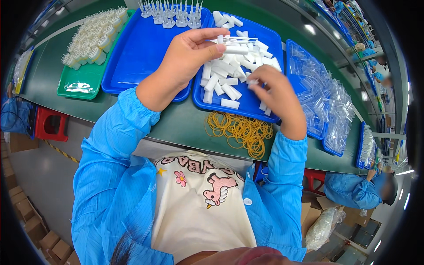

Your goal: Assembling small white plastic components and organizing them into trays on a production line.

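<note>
My left hand [192,55] is raised over the blue tray of white pieces. Between its thumb and fingers is a pronged part [240,40], pale, with several thin rods pointing right. A white block lies along its lower side. My right hand [274,86], somewhat blurred, is over the right side of the same tray, its thumb and fingertips closed on a small white piece [252,83] that they mostly cover. Loose white oblong blocks [229,91] are heaped in the blue tray [203,100] under both hands.
Similar pronged parts [170,17] stand in the left blue tray [132,57]. A green tray [77,90] holds bundled parts [95,42]. Yellow rubber bands [240,132] lie at the table's near edge. Clear tubes [324,92] fill trays at right. Another person [357,190] sits far right.
</note>
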Tool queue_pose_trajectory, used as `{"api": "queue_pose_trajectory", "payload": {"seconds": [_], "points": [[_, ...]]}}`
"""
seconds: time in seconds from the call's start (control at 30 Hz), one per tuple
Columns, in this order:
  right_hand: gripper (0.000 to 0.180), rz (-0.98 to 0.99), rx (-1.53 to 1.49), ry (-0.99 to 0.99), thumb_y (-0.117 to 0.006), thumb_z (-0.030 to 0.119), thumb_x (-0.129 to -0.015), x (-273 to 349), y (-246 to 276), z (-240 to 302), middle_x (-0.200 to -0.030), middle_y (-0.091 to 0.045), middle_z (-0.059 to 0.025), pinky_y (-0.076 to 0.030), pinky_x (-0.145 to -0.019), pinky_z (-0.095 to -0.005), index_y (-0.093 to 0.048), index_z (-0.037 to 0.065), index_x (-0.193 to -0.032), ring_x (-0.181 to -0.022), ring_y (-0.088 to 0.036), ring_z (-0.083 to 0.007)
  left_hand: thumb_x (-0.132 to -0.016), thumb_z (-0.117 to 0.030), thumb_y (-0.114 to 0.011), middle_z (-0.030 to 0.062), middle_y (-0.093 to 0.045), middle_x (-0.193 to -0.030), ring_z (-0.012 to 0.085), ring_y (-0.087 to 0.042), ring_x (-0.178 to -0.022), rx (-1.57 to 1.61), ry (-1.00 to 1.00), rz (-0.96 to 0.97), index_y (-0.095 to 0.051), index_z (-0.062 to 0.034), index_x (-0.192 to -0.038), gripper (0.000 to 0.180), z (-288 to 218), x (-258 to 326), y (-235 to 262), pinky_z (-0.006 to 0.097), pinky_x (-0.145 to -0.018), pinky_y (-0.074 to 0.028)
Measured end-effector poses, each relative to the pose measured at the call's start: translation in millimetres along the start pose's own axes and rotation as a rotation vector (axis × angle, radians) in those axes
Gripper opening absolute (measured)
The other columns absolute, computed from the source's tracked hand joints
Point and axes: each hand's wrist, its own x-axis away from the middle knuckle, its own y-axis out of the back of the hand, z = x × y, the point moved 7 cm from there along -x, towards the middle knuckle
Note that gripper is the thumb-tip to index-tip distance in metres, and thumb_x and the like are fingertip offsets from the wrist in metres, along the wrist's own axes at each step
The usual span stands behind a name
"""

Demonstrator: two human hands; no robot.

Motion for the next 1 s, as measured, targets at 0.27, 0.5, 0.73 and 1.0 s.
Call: {"api": "queue_pose_trajectory", "payload": {"seconds": [0.27, 0.5, 0.73, 1.0], "points": [[0.015, -0.525, -0.669, -0.233, -0.07, 0.001, -0.086, 13.4, 39.2, -41.2, -0.096, -0.07, -0.0127, -0.053, -0.068, -0.0236, -0.066, -0.004, -0.1, -0.078, -0.068, -0.0151, -0.084, -0.002, -0.071, 0.0099, -0.069, -0.104, 0.012, -0.064, -0.092, -0.162, 0.001, 0.031, -0.066, -0.0026, -0.122, 0.038, -7.1, 8.0, -11.1, 0.024, -0.083, -0.053], [0.019, -0.538, -0.746, -0.23, -0.069, -0.002, -0.086, 6.3, 22.4, -27.5, -0.094, -0.069, -0.011, -0.054, -0.073, -0.0229, -0.065, -0.006, -0.105, -0.082, -0.067, -0.0131, -0.084, 0.001, -0.069, 0.0077, -0.067, -0.099, 0.0108, -0.063, -0.087, -0.265, 0.053, 0.054, -0.066, -0.0034, -0.121, 0.038, -5.8, 10.5, -17.4, 0.023, -0.079, -0.053], [0.017, -0.496, -0.726, -0.21, -0.069, -0.001, -0.086, 9.1, 23.7, -20.5, -0.095, -0.069, -0.0107, -0.053, -0.073, -0.0218, -0.067, -0.005, -0.103, -0.083, -0.066, -0.0124, -0.084, 0.002, -0.069, 0.0111, -0.066, -0.109, 0.0139, -0.066, -0.093, -0.338, 0.058, 0.073, -0.067, -0.0031, -0.12, 0.037, -1.2, 10.4, -18.3, 0.024, -0.078, -0.055], [0.015, -0.424, -0.488, -0.198, -0.072, 0.009, -0.086, 5.9, 4.1, -9.6, -0.092, -0.071, -0.0062, -0.044, -0.063, -0.0223, -0.074, 0.002, -0.1, -0.079, -0.06, -0.009, -0.083, 0.002, -0.071, 0.0109, -0.064, -0.116, 0.0152, -0.066, -0.096, -0.414, -0.036, 0.169, -0.066, -0.0027, -0.119, 0.037, 2.3, 12.3, -24.2, 0.025, -0.079, -0.055]]}}
